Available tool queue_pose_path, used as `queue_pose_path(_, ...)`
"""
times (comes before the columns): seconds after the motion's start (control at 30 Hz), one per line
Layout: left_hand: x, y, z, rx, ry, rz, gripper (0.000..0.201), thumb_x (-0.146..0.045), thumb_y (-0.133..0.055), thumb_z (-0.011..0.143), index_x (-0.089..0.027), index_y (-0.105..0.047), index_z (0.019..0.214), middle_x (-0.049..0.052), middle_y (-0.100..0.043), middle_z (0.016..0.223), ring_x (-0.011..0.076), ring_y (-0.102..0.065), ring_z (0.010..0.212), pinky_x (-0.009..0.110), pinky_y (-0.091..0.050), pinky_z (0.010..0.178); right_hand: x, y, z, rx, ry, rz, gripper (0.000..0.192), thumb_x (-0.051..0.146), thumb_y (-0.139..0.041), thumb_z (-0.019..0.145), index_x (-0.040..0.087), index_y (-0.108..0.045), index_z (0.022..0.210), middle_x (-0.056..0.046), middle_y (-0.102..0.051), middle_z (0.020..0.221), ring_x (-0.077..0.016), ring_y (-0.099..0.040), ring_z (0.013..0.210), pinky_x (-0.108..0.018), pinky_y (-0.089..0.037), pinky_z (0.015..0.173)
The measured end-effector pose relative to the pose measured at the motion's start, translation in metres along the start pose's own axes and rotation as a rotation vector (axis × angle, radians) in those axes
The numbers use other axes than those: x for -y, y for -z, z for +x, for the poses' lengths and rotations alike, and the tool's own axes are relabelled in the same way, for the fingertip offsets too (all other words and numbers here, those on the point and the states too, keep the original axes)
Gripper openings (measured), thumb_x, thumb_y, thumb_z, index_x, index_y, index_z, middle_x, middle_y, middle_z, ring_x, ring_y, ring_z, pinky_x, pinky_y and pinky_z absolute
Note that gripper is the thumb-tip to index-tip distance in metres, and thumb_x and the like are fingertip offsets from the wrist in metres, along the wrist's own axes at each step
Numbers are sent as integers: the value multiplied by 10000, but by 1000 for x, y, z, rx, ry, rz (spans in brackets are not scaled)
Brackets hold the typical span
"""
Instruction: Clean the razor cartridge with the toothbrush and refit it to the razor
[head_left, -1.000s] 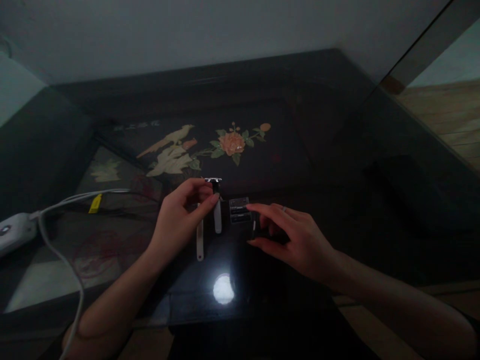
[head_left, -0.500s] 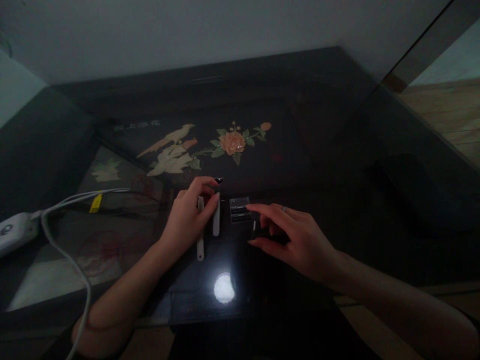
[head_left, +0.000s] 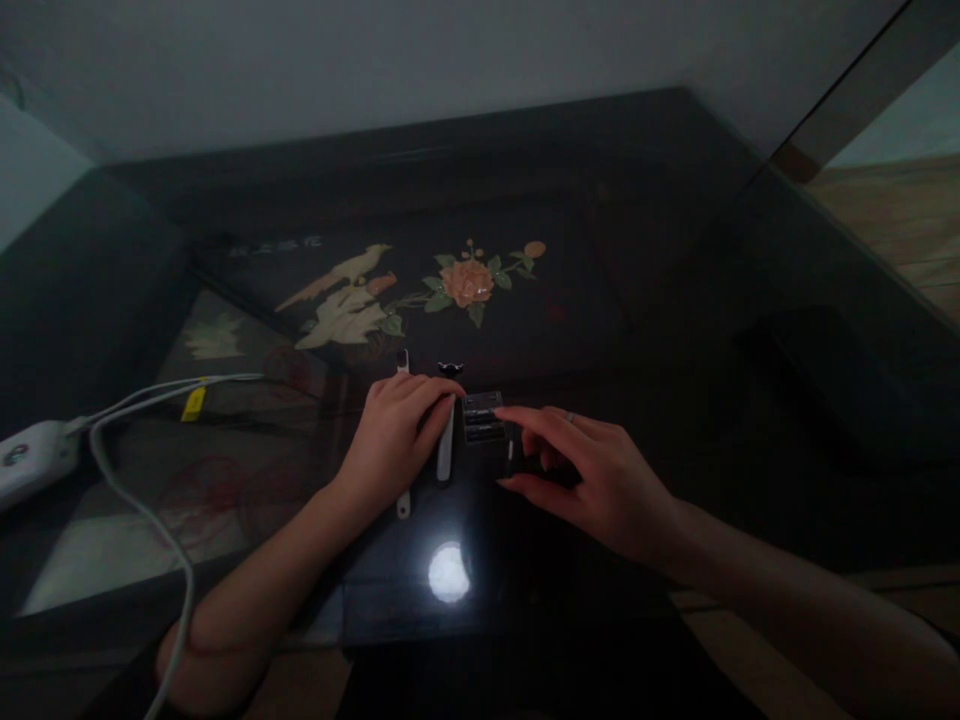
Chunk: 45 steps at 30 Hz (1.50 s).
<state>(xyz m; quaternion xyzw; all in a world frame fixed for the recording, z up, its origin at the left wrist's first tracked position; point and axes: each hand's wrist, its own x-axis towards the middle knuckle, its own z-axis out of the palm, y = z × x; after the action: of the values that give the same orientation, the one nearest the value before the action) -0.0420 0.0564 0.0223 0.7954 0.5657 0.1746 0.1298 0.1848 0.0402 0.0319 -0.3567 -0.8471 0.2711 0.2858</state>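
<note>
Razor (head_left: 445,450), or a tool much like one: pale handle, dark head, set near the middle of a dark, glossy table (head_left: 675,250), handle end toward the person, head pointing away and showing just beyond the fingers. Left hand (head_left: 397,430): back upward, fingers bunched close together, thumb and forefinger at the upper part of the handle; whether they grip it or merely rest there, cannot tell. Pale stick (head_left: 403,507), one item: passes beneath the left hand, dark-tipped far end and holed near end both showing. Small case (head_left: 482,432), one: just right of the razor, dark bars lying side by side within. Right hand (head_left: 600,470): wearing a ring (head_left: 570,418), forefinger touching the right side of the case, thumb spread apart from it nearer the person. Dark piece (head_left: 511,450) with a pale strip, one: between that thumb and forefinger; whether pinched, cannot tell. Picture (head_left: 466,284) of a flower and bird: beyond the hands. White adapter (head_left: 34,455): far left, with a pale cable (head_left: 139,500) and a yellow tag (head_left: 193,402).
</note>
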Motion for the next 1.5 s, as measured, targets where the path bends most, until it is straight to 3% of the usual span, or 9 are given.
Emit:
queue_pose_path(0.4, -4, 0, 0, 36, 3, 86, 224, -245, -392, 958, -187, -598, 1023, 76, -684, 974, 253, -600, 934, 384, -366, 856, 1, 1, 0, 13, 6, -4, 434, 323, -618, 891, 152, -512, 1276, -56, -675, 957, -165, -640, 799, -277, -530, 702)
queue_pose_path(0.63, -2, 0, -1, 32, 15, 142, 201, -249, -395, 959, -197, -585, 1001, 66, -689, 969, 253, -597, 927, 393, -366, 847, -3, 0, 1, 6, 3, 2, 418, 318, -628, 880, 167, -529, 1256, -91, -666, 1113, -221, -606, 1054, -369, -525, 895)
queue_pose_path(0.9, -2, -3, -2, 22, 12, 193, 198, -271, -402, 966, -207, -588, 986, 49, -705, 947, 244, -622, 919, 406, -354, 877, -8, -7, 2, 184, 82, -18, 449, 314, -613, 888, 130, -527, 1289, -145, -621, 1283, -236, -527, 1255, -431, -469, 1035)
queue_pose_path(1.23, -3, -2, -2, 13, 23, 210, 192, -254, -411, 961, -209, -596, 989, 48, -710, 930, 238, -625, 906, 405, -348, 881, -2, -7, 0, 212, 129, -123, 449, 263, -660, 853, 62, -564, 1243, -167, -637, 1252, -270, -538, 1245, -437, -472, 1040)
queue_pose_path(1.5, -3, 1, -3, -10, 23, 167, 167, -226, -436, 943, -199, -587, 1010, 41, -696, 891, 230, -625, 884, 404, -356, 880, -2, -6, 0, 179, 129, -124, 444, 279, -655, 857, 83, -558, 1243, -150, -632, 1244, -272, -536, 1218, -440, -481, 1022)
